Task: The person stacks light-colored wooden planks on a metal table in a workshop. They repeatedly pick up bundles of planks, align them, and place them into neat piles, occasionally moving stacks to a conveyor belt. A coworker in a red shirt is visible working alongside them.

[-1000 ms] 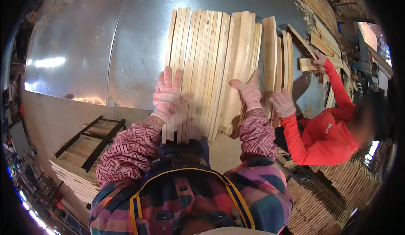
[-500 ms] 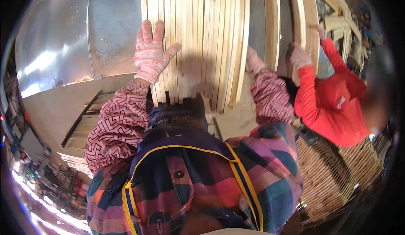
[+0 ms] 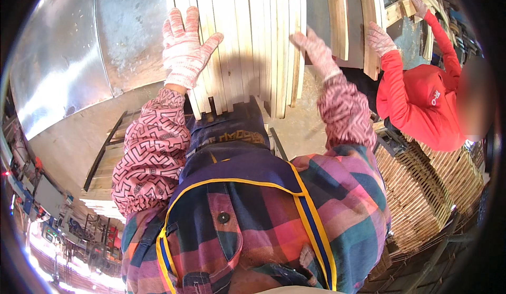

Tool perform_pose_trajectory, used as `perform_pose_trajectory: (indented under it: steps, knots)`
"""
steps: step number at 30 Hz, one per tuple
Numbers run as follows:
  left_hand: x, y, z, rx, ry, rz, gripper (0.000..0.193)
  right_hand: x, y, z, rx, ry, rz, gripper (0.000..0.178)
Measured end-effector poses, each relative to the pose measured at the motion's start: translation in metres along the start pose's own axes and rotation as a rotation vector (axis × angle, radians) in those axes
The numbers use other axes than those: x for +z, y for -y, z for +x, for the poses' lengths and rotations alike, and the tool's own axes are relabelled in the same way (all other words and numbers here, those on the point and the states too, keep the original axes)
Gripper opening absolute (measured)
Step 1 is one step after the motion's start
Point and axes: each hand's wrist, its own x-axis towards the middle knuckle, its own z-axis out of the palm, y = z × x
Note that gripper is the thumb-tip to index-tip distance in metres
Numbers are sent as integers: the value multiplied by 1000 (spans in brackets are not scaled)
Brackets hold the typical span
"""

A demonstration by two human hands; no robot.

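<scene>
A row of long, pale wooden strips (image 3: 237, 46) lies side by side in front of me, pointing away, their near ends uneven against my dark apron. My left hand (image 3: 184, 51), in a pink-and-white knit glove, rests flat on the left strips with its fingers spread and thumb out. At the row's right edge is my right hand (image 3: 319, 54), gloved alike. Its thumb reaches over the outermost strip while the fingers stretch forward along the side, partly blurred. Neither hand is wrapped around a strip.
A metal-topped table (image 3: 58, 56) extends left. More boards (image 3: 337, 20) lie to the right, where a co-worker in a red top (image 3: 427, 104) has gloved hands by the timber. Stacked slats (image 3: 416, 188) stand lower right; another wood stack (image 3: 105, 172) sits below left.
My right hand has moved up and its thumb now shows over the row's edge. The left hand stays spread on the strips. The co-worker's far hand has reached farther away.
</scene>
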Motion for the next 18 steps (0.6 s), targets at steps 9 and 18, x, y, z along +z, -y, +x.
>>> perform_pose_trajectory:
  steps: [9, 18]
  knots:
    - [-3, -2, 2, -19, 29, 11, 91, 180, -228, -139, 315, 137, 1435, 45]
    - [-7, -49, -17, 234, 19, -393, 87, 121, -160, -192, 58, 61, 756, 45]
